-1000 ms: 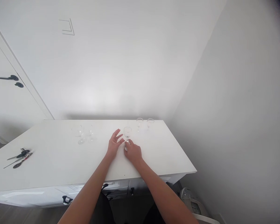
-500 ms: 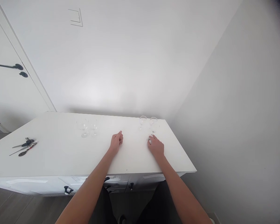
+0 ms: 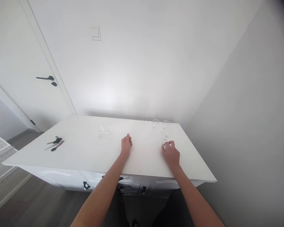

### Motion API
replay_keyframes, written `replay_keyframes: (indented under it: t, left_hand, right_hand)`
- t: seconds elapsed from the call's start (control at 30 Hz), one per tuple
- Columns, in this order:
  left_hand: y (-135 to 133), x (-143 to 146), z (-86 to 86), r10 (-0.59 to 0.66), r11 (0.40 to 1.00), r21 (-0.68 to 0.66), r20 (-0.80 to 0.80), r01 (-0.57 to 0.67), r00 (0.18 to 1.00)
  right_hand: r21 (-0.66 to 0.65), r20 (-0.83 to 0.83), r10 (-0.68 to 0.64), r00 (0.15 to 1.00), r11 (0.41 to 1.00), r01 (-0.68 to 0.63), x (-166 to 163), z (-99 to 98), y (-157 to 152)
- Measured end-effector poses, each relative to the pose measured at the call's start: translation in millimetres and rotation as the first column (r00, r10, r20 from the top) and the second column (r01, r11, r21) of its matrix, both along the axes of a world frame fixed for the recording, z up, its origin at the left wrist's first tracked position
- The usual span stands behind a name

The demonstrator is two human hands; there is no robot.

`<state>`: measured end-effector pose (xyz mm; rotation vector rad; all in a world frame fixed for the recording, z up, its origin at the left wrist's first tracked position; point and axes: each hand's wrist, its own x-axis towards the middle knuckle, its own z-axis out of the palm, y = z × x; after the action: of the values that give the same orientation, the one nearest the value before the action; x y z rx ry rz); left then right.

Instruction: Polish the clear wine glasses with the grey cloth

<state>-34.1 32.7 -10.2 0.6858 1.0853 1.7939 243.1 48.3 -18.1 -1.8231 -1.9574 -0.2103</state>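
Observation:
My right hand [image 3: 171, 155] rests on the white tabletop [image 3: 85, 154] near the right end, its fingers closed on the foot of a clear stemmed wine glass [image 3: 167, 134]. That glass stands just in front of two more wine glasses [image 3: 155, 124] by the back wall; glare makes it hard to separate them. In the middle of the top lies my left hand [image 3: 126, 145], curled into a loose fist with nothing in it. Another pair of clear glasses [image 3: 105, 130] stands to its left, an arm's reach away.
A few dark-handled tools [image 3: 55, 143] lie at the left end of the top. Drawers with black pulls [image 3: 85, 185] sit under it. A white door with a black handle [image 3: 46, 78] is at the left, a perforated white basket [image 3: 0, 157] on the floor. A wall closes the right side.
My right hand slid one glass from the middle of the top to the right, beside the two at the back. My left hand let go and curled shut. My view swung left.

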Motion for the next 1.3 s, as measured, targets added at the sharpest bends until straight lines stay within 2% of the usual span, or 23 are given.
replay_keyframes:
  t: [0.17,0.27,0.33,0.47,0.6,0.73,0.87,0.97,1.03,1.13,1.2,1.3]
  left_hand:
    - [-6.0,-29.8,2.2,0.218,0.97,0.054,0.225,-0.235,0.95]
    - [-8.0,-53.2,3.6,0.311,0.937,0.036,0.369,-0.348,0.876]
    - [-8.6,-65.1,3.4,0.337,0.924,0.015,0.435,-0.381,0.835]
    - [-8.8,-74.7,3.2,0.312,0.932,0.007,0.49,-0.362,0.814]
    - [-7.4,-75.3,5.1,0.223,0.956,0.062,0.484,-0.288,0.846]
    - [-3.7,-78.7,6.7,0.136,0.967,0.131,0.465,-0.219,0.875]
    - [-2.5,-83.1,5.7,0.139,0.96,0.165,0.417,-0.226,0.898]
    - [-5.0,-83.9,5.6,0.139,0.962,0.168,0.386,-0.217,0.912]
    - [-7.4,-81.1,7.0,0.114,0.964,0.191,0.33,-0.184,0.937]
    - [-10.6,-68.7,10.6,0.081,0.969,0.22,0.136,-0.11,0.987]
    - [-12.1,-55.8,12.1,0.1,0.975,0.206,-0.073,-0.083,0.992]
    - [-14.4,-36.9,12.2,0.061,0.987,0.162,-0.387,0.003,0.92]
  right_hand:
    - [0.042,0.024,0.253,0.967,0.966,-0.254,-0.5,-4.8,-3.7]
    - [0.036,0.007,0.28,0.96,0.959,-0.28,-1.8,-5.8,-0.2]
    - [0.038,-0.029,0.285,0.958,0.958,-0.284,-1.8,-4.6,1.2]
    - [0.033,-0.172,0.367,0.914,0.929,-0.367,0.6,2.2,-1.5]
    - [0.031,-0.326,0.508,0.797,0.848,-0.529,5.0,8.8,-6.6]
    - [0.012,-0.41,0.572,0.711,0.782,-0.623,9.1,11.0,-8.2]
    - [-0.047,-0.45,0.613,0.65,0.71,-0.702,11.5,13.2,-8.3]
    - [-0.092,-0.373,0.668,0.644,0.664,-0.742,10.9,15.0,-9.6]
    - [-0.067,-0.231,0.696,0.68,0.686,-0.725,8.7,15.2,-10.6]
    - [0.018,-0.065,0.64,0.765,0.768,-0.641,4.2,13.7,-10.8]
    - [0.054,-0.083,0.59,0.803,0.807,-0.588,2.1,11.9,-10.1]
    - [0.061,-0.198,0.565,0.801,0.822,-0.566,2.7,9.3,-9.1]
